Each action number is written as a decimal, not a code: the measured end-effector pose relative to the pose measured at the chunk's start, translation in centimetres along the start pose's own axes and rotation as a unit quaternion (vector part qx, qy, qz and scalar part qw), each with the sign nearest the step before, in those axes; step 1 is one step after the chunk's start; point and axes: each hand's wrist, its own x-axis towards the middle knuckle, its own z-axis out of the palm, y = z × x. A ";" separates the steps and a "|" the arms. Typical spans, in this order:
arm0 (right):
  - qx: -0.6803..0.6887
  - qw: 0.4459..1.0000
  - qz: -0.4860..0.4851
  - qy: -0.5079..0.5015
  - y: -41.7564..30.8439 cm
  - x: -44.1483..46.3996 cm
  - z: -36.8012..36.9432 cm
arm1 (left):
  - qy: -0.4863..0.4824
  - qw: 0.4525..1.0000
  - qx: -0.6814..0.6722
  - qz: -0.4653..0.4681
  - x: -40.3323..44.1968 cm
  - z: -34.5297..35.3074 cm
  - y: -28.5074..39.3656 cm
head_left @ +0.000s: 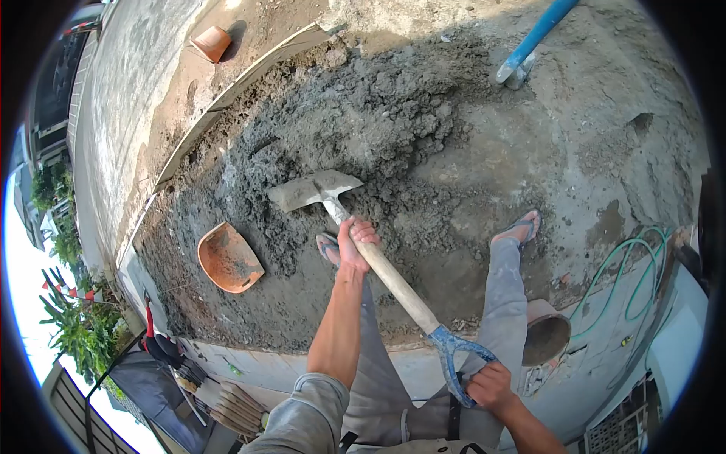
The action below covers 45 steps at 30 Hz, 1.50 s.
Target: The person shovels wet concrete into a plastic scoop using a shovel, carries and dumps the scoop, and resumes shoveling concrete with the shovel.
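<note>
I hold a shovel point(393, 281) with both hands, slanting across the middle of the view. My left hand point(358, 240) is wrapped round the wooden shaft just behind the blade. At the other end my right hand point(490, 386) is closed on the blue D-shaped handle point(451, 356). The grey-crusted blade point(314, 189) is over, or resting on, a heap of wet grey mortar point(363, 113); I cannot tell whether it touches. To the left of the blade, an orange bucket point(229, 257) with mortar residue inside lies in the mix.
A second orange bucket point(212, 44) lies beyond a board edging point(227, 94). A blue-shafted tool point(537, 38) reaches in at top right. A dirty bucket point(546, 337) and a green hose point(628, 284) are at right. My sandalled feet stand at the heap's near side.
</note>
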 end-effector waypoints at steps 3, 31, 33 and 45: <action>-0.017 0.999 0.048 -0.019 0.6 -1.6 -2.9 | -0.046 0.998 -0.031 0.018 -1.8 0.6 -2.9; 0.156 0.428 0.703 0.546 24.0 -26.3 -26.3 | 0.331 0.890 0.290 -0.117 26.3 -2.8 -60.1; 0.234 0.462 0.677 0.523 30.5 -20.6 -21.7 | 0.322 0.899 0.293 -0.052 31.9 0.8 -51.1; 0.310 0.579 0.521 0.545 42.2 -17.7 -7.3 | 0.160 0.941 0.299 0.012 39.0 2.7 -38.5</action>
